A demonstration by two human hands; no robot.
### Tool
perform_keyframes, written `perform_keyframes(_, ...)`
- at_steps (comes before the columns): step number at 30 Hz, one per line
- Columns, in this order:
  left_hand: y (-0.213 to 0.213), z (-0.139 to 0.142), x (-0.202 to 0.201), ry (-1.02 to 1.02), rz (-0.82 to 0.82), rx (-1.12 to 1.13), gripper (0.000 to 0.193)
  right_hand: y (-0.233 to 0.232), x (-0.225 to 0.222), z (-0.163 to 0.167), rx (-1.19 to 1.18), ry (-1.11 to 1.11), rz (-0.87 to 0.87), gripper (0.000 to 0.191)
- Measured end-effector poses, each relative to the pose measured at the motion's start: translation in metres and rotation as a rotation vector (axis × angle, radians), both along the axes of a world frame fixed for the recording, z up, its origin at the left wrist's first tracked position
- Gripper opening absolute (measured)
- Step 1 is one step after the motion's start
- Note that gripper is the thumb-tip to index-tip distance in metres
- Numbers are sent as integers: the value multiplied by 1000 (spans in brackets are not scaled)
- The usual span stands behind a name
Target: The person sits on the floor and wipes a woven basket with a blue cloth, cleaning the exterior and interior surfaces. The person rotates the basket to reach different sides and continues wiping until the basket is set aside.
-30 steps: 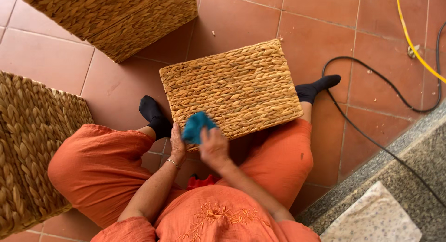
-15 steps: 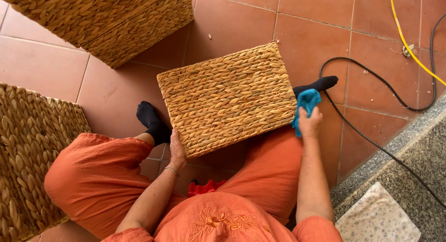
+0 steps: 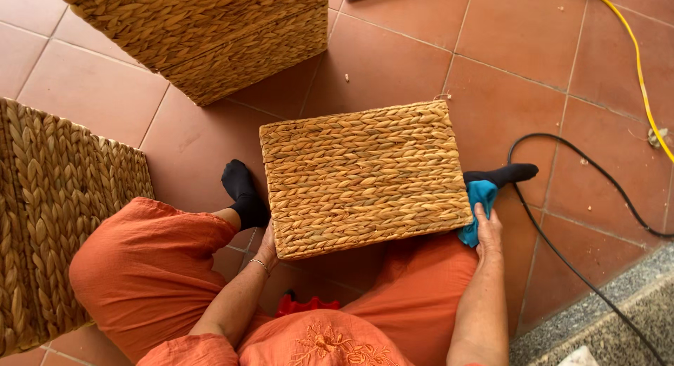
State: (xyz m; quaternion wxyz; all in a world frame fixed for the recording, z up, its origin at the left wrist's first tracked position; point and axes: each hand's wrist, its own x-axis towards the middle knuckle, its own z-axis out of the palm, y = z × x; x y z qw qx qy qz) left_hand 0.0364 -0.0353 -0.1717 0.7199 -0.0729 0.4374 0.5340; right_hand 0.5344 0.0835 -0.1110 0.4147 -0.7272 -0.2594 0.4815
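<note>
- Terracotta floor tiles (image 3: 554,50) spread under you, with a black cable (image 3: 583,268) and a yellow cable (image 3: 635,64) trailing at the right.
- Your right hand (image 3: 488,232) is clamped on a blue cloth (image 3: 479,204), pressing it against the right side of the woven basket (image 3: 361,176) resting between your legs.
- Your left hand (image 3: 267,248) steadies the basket's near left corner; whether its fingers are closed, you cannot tell.
- Wiping looks to be at the right side; how much remains is not visible.
- Two more woven baskets sit nearby, one far (image 3: 203,36), one left (image 3: 56,211); no contents show in any.
</note>
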Motion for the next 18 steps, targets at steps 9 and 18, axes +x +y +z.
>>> perform_keyframes(9,25,33,-28,67,14,-11,72,-3,9,7,67,207,104,63)
perform_keyframes(18,31,137,-43,633,-61,159,71,-23,-14,10,325,523,84,68)
